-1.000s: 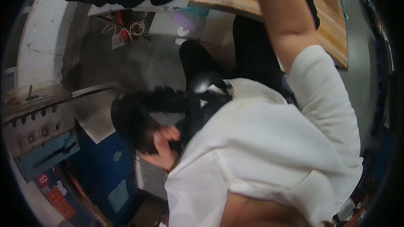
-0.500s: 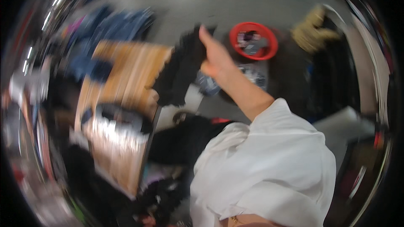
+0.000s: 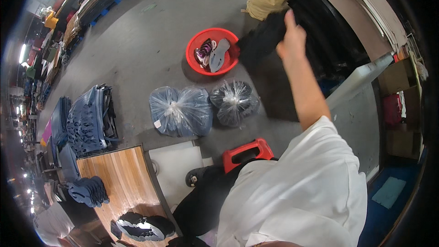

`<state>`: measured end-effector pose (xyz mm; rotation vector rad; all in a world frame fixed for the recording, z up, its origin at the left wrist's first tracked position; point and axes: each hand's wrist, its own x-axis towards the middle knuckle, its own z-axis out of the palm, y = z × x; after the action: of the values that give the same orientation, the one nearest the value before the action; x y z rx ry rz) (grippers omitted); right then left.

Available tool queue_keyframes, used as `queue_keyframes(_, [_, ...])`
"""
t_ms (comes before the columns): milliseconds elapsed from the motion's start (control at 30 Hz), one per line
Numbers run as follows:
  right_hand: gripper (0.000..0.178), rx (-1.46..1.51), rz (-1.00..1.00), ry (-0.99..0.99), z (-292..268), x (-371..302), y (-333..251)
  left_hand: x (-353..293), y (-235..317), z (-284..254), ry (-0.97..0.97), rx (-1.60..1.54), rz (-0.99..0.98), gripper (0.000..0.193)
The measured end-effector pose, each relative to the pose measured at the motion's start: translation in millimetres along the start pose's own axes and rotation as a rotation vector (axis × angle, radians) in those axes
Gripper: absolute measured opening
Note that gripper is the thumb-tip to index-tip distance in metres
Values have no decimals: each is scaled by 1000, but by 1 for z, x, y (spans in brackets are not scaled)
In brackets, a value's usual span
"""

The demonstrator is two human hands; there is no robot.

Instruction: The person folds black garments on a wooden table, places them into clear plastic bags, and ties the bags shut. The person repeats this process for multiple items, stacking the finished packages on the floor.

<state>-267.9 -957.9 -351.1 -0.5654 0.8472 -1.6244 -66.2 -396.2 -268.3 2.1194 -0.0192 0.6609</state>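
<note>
My right hand [image 3: 292,39] is stretched far out to the upper right, fingers closed on a dark black sheet with an uneven edge [image 3: 263,39]. The sheet hangs from the hand toward the red basin [image 3: 189,59], and its near end overlaps the basin's right rim in the view. In the basin lie a grey sole-shaped piece [image 3: 219,55] and a bundle of purple, black and white pieces [image 3: 204,51]. Beyond the hand stands a yellow sack [image 3: 263,0] with black material in its mouth. My left hand is out of view.
Two clear plastic bags of dark pieces [image 3: 180,112] [image 3: 234,103] sit on the floor. A red plastic stool [image 3: 263,148] is beside my leg. At left, a wooden table [image 3: 123,169] carries blue-grey and black cut pieces. Blue sheets [image 3: 89,119] are stacked behind it; a black pile [image 3: 320,41] lies right.
My right hand has carried the black sheet from over the wooden table to the right, toward the sack and black pile. The view has turned too, and the basin now appears further left.
</note>
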Motion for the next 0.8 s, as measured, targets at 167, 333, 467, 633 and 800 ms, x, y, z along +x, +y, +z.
queue_keyframes(167, [55,-466,-762,119,107,195,-104,0,17,27,-4,-34,-74,36])
queue_keyframes(333, [67,-1061,-607,277,66,225,-18,-6,33,32,26,-46,-77,35])
queue_keyframes(467, [13,-845,-30,-354,-22,-6,208,-11,27,27,37,-48,-89,34])
queue_keyframes(633, [9,-440,511,-1138,-19,-303,222,-16,30,8,75,-73,-130,33])
queue_keyframes(800, [8,246,335,-1895,59,-388,68,-43,57,-56,222,-127,-286,32])
